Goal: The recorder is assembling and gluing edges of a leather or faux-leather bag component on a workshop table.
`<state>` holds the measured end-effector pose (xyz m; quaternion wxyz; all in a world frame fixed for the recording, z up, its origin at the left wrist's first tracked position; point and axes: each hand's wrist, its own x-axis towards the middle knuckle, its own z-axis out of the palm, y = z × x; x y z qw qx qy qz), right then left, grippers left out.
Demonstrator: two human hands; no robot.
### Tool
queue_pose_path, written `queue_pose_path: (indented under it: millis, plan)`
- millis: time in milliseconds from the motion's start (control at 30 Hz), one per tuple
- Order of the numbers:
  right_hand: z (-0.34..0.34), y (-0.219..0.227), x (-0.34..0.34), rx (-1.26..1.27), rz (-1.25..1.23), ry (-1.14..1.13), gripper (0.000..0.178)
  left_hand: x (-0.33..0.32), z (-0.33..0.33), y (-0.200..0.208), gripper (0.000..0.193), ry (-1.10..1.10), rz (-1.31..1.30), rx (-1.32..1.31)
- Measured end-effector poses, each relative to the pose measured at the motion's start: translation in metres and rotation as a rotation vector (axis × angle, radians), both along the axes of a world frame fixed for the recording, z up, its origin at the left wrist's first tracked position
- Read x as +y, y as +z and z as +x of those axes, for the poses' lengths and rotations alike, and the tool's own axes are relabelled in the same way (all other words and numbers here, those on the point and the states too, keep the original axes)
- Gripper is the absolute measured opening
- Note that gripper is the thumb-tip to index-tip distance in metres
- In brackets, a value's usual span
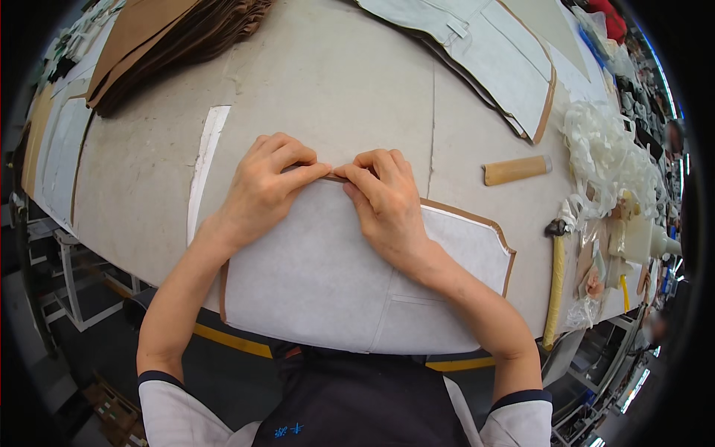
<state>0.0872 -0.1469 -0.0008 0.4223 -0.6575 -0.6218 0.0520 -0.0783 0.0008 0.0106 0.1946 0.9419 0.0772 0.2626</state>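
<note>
A white-backed panel [313, 253] with narrow brown turned edges lies on the table in front of me, its near side reaching the table's rim. At its far edge, both my hands work close together on the brown border. The thumb and fingers of my left hand [264, 182] pinch that edge. My right hand [383, 201] is bent over the same edge just beside it, fingertips closed on the border. The two sets of fingertips nearly touch. My right wrist and forearm cross over the panel's right part, hiding some of it.
A thick stack of brown sheets [160, 45] sits at the far left, and more white-backed panels [484, 56] lie far right. Right of me are a short tan bar [515, 170], a hammer with a yellow-wrapped handle [555, 287] and a tangle of whitish strips [607, 153].
</note>
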Motion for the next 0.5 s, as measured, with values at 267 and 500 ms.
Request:
queue_pose_path:
  millis: [267, 500]
  plan:
    - [0.012, -0.004, -0.007, 0.053, 0.031, 0.016, 0.02, 0.0, -0.003, -0.003, 0.031, -0.004, 0.159, -0.03]
    - [0.017, -0.007, -0.01, -0.073, 0.062, 0.077, 0.028, -0.009, -0.006, 0.002, 0.036, -0.005, 0.317, -0.005]
